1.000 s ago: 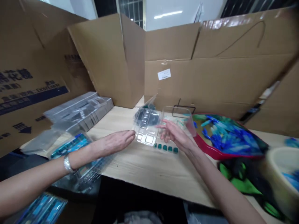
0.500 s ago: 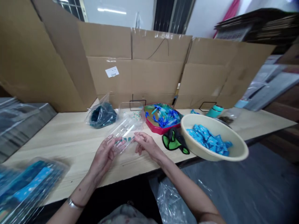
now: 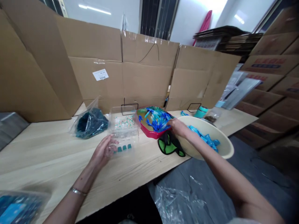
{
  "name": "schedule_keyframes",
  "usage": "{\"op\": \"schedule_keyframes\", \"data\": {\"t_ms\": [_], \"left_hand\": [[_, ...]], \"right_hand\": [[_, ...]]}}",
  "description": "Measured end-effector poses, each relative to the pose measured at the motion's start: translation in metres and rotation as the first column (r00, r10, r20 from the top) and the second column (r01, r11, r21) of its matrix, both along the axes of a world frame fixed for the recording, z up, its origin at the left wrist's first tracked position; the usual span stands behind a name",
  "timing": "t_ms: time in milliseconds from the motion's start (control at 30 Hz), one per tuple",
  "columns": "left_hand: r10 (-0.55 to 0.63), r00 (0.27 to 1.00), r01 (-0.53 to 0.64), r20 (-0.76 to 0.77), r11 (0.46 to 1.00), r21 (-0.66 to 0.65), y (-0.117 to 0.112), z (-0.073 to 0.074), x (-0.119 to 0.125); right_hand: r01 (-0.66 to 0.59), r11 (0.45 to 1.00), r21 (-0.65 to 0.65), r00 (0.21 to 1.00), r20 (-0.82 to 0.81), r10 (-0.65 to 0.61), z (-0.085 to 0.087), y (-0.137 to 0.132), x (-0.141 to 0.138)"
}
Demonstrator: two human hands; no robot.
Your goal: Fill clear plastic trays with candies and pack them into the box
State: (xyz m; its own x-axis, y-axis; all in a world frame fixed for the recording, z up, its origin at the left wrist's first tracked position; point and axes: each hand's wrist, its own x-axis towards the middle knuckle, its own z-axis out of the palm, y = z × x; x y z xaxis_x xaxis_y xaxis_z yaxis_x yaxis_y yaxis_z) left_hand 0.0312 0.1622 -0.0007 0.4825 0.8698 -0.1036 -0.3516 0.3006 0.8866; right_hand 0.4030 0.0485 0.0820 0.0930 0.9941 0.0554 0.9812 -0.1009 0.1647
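Note:
My left hand (image 3: 104, 150) grips the left edge of a clear plastic tray (image 3: 127, 138), its fingers closed on the rim. A row of small teal pieces (image 3: 124, 147) shows through the near side of the tray. At the right side of a red tray (image 3: 151, 133), my right hand (image 3: 177, 126) reaches into a pile of slim blue and turquoise pieces (image 3: 161, 119). Its fingers are bent together among them, and what they hold, if anything, is hidden. Just behind the clear tray stands a clear box (image 3: 124, 121) of small white and green bits.
A cream basin (image 3: 227, 149) with blue packets is under my right forearm. A black and green cloth item (image 3: 171, 146) lies before the red tray. Left stands a bag of dark teal pieces (image 3: 92, 123). Cardboard panels (image 3: 147, 81) wall the table's back; a turquoise bottle (image 3: 201, 112) is at right.
My right hand has left the clear tray and moved right to the blue pieces in the red tray. The left hand still holds the clear tray, now lower and flatter. The view has turned right.

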Motion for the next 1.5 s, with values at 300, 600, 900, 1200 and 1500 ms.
{"op": "schedule_keyframes", "data": {"t_ms": [300,600,900,1200,1500], "left_hand": [[-0.038,0.999,0.039,0.015,0.995,-0.097,0.001,-0.011,-0.004],[-0.070,0.996,0.067,-0.058,0.996,-0.060,-0.004,-0.017,0.000],[-0.169,0.982,0.172,-0.083,0.985,0.030,-0.016,-0.017,0.003],[-0.121,0.991,0.117,-0.057,0.991,-0.058,-0.013,-0.018,0.003],[-0.128,0.987,0.119,-0.095,0.988,-0.098,-0.010,-0.024,0.003]], "right_hand": [[-0.091,0.923,-0.374,0.994,0.021,0.107,-0.015,0.066,0.033],[-0.175,0.968,-0.180,0.984,-0.012,0.175,0.023,0.041,0.025],[-0.361,0.932,-0.017,0.926,-0.122,0.356,0.013,0.022,-0.131],[0.310,0.949,-0.061,0.950,-0.010,-0.311,0.036,-0.013,-0.066],[0.478,0.869,-0.127,0.878,0.039,-0.477,0.015,-0.061,0.057]]}}
